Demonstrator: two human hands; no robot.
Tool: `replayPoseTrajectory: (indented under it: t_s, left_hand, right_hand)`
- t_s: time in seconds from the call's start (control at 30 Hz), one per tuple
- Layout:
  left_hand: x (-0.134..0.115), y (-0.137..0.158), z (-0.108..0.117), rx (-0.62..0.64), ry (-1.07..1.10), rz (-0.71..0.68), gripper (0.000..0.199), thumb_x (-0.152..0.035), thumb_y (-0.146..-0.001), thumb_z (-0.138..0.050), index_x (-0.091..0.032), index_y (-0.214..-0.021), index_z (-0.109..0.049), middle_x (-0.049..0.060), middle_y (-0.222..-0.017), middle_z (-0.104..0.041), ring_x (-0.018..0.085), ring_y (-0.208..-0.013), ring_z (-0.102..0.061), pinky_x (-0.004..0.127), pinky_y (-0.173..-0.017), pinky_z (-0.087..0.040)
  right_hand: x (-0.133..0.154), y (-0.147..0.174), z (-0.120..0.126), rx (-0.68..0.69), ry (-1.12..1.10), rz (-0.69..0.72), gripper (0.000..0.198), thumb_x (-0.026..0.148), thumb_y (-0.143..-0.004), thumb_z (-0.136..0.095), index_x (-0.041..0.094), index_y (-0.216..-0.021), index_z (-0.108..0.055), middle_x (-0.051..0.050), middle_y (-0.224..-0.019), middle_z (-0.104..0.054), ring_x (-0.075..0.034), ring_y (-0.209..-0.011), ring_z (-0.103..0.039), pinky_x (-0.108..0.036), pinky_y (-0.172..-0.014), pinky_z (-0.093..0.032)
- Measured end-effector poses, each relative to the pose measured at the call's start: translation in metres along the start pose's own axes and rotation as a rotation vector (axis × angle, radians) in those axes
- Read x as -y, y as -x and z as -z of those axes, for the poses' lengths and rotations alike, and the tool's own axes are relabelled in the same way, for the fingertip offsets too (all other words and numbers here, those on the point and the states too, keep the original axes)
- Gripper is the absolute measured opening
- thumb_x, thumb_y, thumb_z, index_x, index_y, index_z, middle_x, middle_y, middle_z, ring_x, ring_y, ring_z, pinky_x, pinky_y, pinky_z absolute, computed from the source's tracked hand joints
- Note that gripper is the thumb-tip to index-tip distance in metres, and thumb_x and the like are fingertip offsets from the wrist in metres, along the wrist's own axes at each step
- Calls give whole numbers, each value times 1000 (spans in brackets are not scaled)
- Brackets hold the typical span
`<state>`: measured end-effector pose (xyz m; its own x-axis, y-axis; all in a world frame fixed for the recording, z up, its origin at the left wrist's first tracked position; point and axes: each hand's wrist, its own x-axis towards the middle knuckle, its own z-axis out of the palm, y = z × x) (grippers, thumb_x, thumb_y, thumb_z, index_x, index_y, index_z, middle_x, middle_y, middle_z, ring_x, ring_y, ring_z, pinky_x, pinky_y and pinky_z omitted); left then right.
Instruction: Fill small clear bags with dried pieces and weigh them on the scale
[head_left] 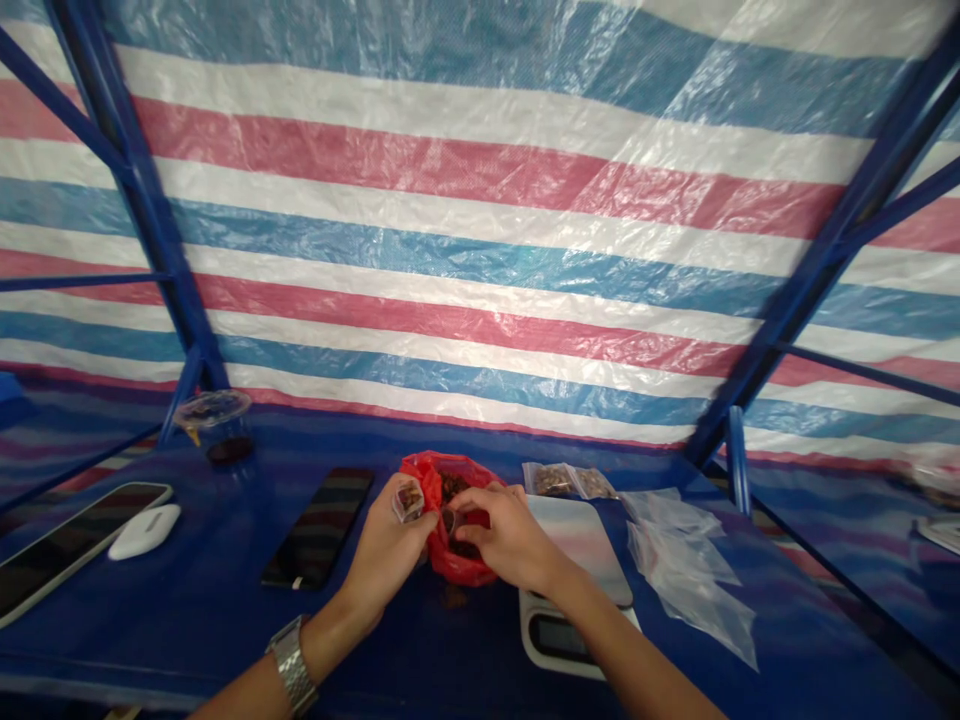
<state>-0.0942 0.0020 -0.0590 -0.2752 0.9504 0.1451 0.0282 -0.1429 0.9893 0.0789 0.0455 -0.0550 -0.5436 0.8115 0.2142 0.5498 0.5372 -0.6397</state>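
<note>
A red plastic bag (469, 572) stands open on the blue table, with dark brown dried bits (452, 487) inside. My left hand (390, 545) is at the bag's left rim, closed around a small clear plastic bag (409, 500) that holds some brown bits. From the right, my right hand (510, 530) reaches over the red bag. Its thumb and fingers are bent together above the brown bits, and what they pinch is too small to name. My right forearm passes over a white digital scale (581, 540) with a metal plate.
Two filled small bags (555, 479) lie behind the scale. Several flat clear bags (690, 570) are spread to its right. On the left are a black phone (319, 528), a white earbud case (145, 532), a larger device (67, 545) and a plastic cup (227, 435). Blue posts (795, 285) flank a striped tarp.
</note>
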Motion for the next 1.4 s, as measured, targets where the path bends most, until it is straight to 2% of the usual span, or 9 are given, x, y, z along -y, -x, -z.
replayPoseTrajectory:
  t_s: [0.23, 0.4, 0.63, 0.83, 0.9, 1.1, 1.2, 1.3, 1.4]
  left_hand:
    - [12, -5, 4, 38, -194, -229, 11, -16, -71, -60, -22, -81, -57, -1, -81, -61, 19, -79, -61, 31, -75, -49]
    - [20, -8, -1, 104, -349, -287, 5, -20, -82, -60, -22, -86, -59, 1, -87, -61, 19, -80, -60, 32, -76, -48]
    - [9, -8, -13, 86, -377, -288, 14, -16, -78, -59, -22, -90, -62, 2, -94, -64, 21, -89, -61, 34, -80, -47]
    - [5, -10, -8, 134, -471, -337, 14, -18, -78, -56, -22, -83, -68, 4, -88, -69, 25, -89, -59, 38, -83, -44]
    - [6, -10, -5, 135, -517, -351, 14, -20, -79, -58, -23, -85, -70, 5, -88, -69, 26, -90, -59, 40, -85, -43]
    - [5, -6, 0, 91, -508, -320, 8, -24, -74, -67, -24, -81, -72, 4, -85, -70, 27, -90, -60, 38, -83, -43]
    - [4, -7, 4, 73, -420, -254, 8, -30, -77, -69, -22, -78, -70, 3, -81, -69, 25, -83, -61, 35, -77, -45]
    - [5, -10, 9, -17, -366, -161, 13, -33, -76, -70, -21, -75, -65, 2, -75, -66, 22, -74, -61, 33, -70, -45]
    - [7, -11, 13, -85, -316, -81, 13, -28, -72, -70, -21, -71, -59, -1, -68, -61, 18, -66, -56, 31, -65, -43]
  right_hand:
    - [-7, -2, 12, -176, -173, 9, 23, 15, -88, -65, 23, -106, -75, -6, -104, -78, -26, -102, -69, -42, -97, -46]
    - [16, 1, 21, -293, -82, 84, 25, 16, -90, -68, 26, -112, -72, -4, -110, -77, -25, -103, -65, -45, -99, -41]
    - [41, 6, 20, -242, 212, 374, 44, -1, -92, -56, 26, -123, -70, -7, -124, -68, -25, -114, -59, -44, -100, -41]
    - [40, 1, 16, -127, -105, 436, 51, -3, -93, -48, 28, -128, -68, -4, -132, -64, -18, -122, -61, -32, -107, -48]
    - [40, 1, 13, -133, -172, 420, 48, -2, -93, -48, 28, -123, -71, -3, -130, -64, -17, -120, -62, -30, -106, -50]
    - [46, 4, 11, -96, -113, 351, 52, -1, -91, -50, 31, -127, -68, -4, -128, -63, -18, -118, -63, -32, -104, -51]
    - [42, -1, 16, -233, -175, 255, 36, 5, -90, -55, 27, -114, -72, -4, -119, -64, -19, -108, -66, -31, -98, -53]
    - [33, -7, 17, -381, -150, 133, 30, 9, -89, -59, 24, -113, -68, -6, -118, -64, -20, -104, -66, -33, -97, -52]
    - [24, -14, 12, -240, 68, 37, 32, 4, -86, -58, 22, -110, -67, -6, -115, -66, -21, -102, -67, -33, -95, -50]
